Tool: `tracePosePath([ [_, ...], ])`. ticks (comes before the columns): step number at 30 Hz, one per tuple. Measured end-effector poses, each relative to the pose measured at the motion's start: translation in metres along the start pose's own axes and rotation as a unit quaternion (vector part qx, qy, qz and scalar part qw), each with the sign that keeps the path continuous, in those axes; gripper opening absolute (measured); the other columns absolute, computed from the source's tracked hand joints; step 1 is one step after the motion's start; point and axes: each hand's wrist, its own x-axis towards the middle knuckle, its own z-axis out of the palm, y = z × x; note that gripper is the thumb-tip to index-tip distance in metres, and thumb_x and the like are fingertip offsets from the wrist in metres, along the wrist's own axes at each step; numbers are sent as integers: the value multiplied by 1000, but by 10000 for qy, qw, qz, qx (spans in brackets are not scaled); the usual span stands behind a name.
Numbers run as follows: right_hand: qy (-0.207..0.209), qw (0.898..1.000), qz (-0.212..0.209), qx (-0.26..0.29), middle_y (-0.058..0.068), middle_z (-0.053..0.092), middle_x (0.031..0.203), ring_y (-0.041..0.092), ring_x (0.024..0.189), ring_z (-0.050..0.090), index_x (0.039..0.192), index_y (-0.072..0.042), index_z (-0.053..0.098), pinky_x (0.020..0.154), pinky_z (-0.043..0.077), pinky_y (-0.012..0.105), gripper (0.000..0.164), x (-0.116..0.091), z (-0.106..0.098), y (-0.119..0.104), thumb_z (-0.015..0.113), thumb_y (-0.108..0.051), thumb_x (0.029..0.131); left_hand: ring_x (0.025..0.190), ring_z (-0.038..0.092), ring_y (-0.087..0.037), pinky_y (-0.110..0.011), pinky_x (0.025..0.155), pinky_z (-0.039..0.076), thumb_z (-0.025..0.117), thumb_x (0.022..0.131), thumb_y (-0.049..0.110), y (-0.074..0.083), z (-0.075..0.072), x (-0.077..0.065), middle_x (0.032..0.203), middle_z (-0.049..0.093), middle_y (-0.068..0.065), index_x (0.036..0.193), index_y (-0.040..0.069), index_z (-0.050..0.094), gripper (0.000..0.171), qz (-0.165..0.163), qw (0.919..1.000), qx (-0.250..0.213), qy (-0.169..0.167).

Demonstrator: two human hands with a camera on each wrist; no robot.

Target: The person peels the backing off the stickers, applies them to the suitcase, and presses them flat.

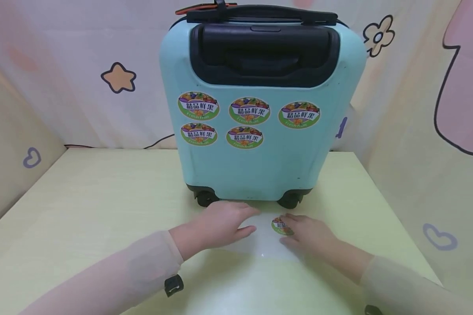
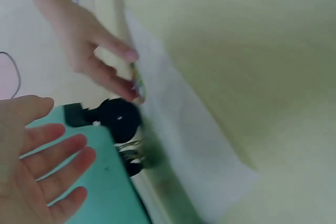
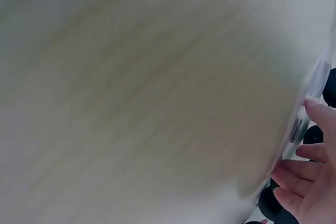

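A white sheet [image 1: 256,239] lies on the table in front of a light-blue suitcase [image 1: 276,166]. One oval fruit sticker [image 1: 280,225] shows at the sheet's right part, partly covered by my right hand [image 1: 313,234]. That hand's thumb and fingers touch down around the sticker, as the left wrist view also shows. Over the sheet's left side is my left hand [image 1: 224,223], its fingers extended and nothing in them. Several matching stickers [image 1: 249,111] are on the suitcase front, three in an upper row and two below.
The suitcase stands upright on black wheels [image 1: 206,197], with a black handle [image 1: 262,15] on top. Behind it hangs a patterned curtain [image 1: 79,52]. Pale yellow tabletop [image 1: 102,188] extends to both sides, and a thin dark cable [image 1: 159,141] runs along the back.
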Motion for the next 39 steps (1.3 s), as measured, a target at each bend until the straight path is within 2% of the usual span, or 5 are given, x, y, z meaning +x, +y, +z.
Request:
tracePosePath([
  [11,598,9940,-837,384,7,67,99,19,85,63,118,-5,60,71,50,34,48,6,-6,-12,77,-20,76,116,53,-24,-41,96,41,59,91,29,-1,34,14,129,55,-9,134,4,47,52,-1203,9842,-1029,-789],
  [20,1549,9764,-1495,193,10,61,113,26,102,59,108,-5,63,84,49,37,42,8,-6,-26,79,-18,72,79,54,-14,-25,69,45,63,83,2,-16,38,18,93,63,-6,113,1,62,30,-2019,9029,-3757,-539],
  [25,2216,9626,-1514,378,-1,61,89,15,79,60,89,-10,65,68,50,29,27,9,-5,-34,81,-21,69,72,57,-12,-23,66,46,64,84,4,-16,40,18,88,66,-6,106,0,61,22,-2205,8618,-4552,-395],
  [33,2508,9591,-1278,288,-4,62,76,10,63,57,77,-11,65,53,46,25,16,10,-8,-40,78,-19,72,69,53,-9,-21,64,44,65,83,4,-10,38,22,79,64,-2,96,0,63,14,-2092,8599,-4653,-154],
  [39,1804,9774,-702,848,-7,62,74,9,65,59,79,-13,67,56,46,23,10,10,-12,-42,75,-18,78,65,49,-8,-20,60,40,63,85,2,-9,37,21,70,58,2,94,0,62,10,-1884,8717,-4521,-186],
])
